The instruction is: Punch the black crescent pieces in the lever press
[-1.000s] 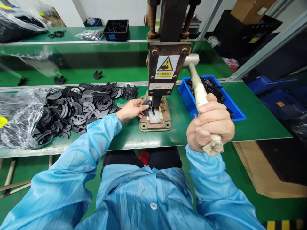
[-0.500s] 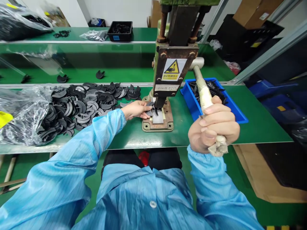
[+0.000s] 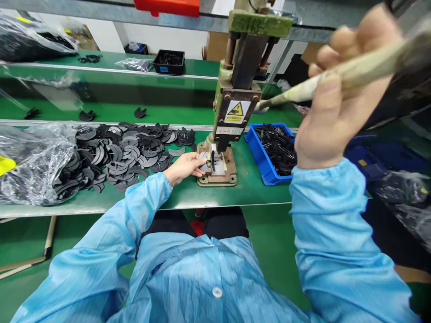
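Note:
Between thumb and fingers, my left hand (image 3: 187, 167) pinches a grey curved piece (image 3: 203, 161) at the base plate (image 3: 231, 168) of a hand press (image 3: 235, 105). A small black part (image 3: 213, 160) stands upright beside that piece, under the press's ram. My right hand (image 3: 340, 96), partly blurred, is raised at the upper right with its thumb and palm against the wrapped press lever (image 3: 303, 91); its fingers curl behind the lever. To the left of the press lies a pile of grey and black curved pieces (image 3: 116, 152).
Right of the press sits a blue bin (image 3: 269, 172) of black parts. A clear plastic bag (image 3: 33, 166) borders the pile at left. Behind are a black tray (image 3: 170, 68) and a few loose pieces. A metal shelf with a red bin (image 3: 168, 6) crosses the top.
My right hand has risen with the lever, and the ram has lifted a little from the base. My left hand remains at the base with the curved piece. The view has tilted upward.

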Available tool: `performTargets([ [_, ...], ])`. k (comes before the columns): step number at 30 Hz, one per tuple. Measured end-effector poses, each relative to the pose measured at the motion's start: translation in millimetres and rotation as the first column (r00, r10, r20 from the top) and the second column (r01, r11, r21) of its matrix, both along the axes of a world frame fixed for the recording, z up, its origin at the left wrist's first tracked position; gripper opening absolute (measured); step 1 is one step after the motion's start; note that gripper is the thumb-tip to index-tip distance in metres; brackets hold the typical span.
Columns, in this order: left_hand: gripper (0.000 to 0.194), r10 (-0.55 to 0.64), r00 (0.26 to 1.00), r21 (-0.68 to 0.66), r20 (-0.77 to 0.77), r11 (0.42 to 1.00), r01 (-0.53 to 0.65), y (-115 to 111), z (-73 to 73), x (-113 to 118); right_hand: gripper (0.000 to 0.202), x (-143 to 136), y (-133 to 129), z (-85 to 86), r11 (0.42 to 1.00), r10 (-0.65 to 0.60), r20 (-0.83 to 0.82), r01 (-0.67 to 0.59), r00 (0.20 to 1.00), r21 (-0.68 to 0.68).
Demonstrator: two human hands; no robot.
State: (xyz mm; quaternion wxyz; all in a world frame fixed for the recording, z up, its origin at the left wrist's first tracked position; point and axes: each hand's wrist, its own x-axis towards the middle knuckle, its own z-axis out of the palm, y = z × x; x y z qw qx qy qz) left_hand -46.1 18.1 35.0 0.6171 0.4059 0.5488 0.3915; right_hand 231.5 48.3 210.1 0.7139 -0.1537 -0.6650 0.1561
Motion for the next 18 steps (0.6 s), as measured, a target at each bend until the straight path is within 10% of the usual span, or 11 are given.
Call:
performTargets([
  [4, 0.051, -0.014, 0.998, 0.13, 0.063, 0.991, 0.006, -44, 15.9, -18, 0.04, -13, -19, -96.3, 0.955, -0.251, -0.052, 0.238, 0.967, -0.178],
  [9, 0.057, -0.097, 0.988, 0.171, 0.124, 0.982, 0.075, -89, 33.2, -15, 0.04, -62, -74, -208.9, 0.813, 0.21, 0.147, -0.088, 0.967, -0.576],
  [18, 0.057, -0.136, 0.974, 0.095, 0.182, 0.988, 0.12, -111, 25.1, -6, 0.032, -87, -106, -223.5, 0.781, 0.26, 0.171, -0.102, 0.95, -0.617],
])
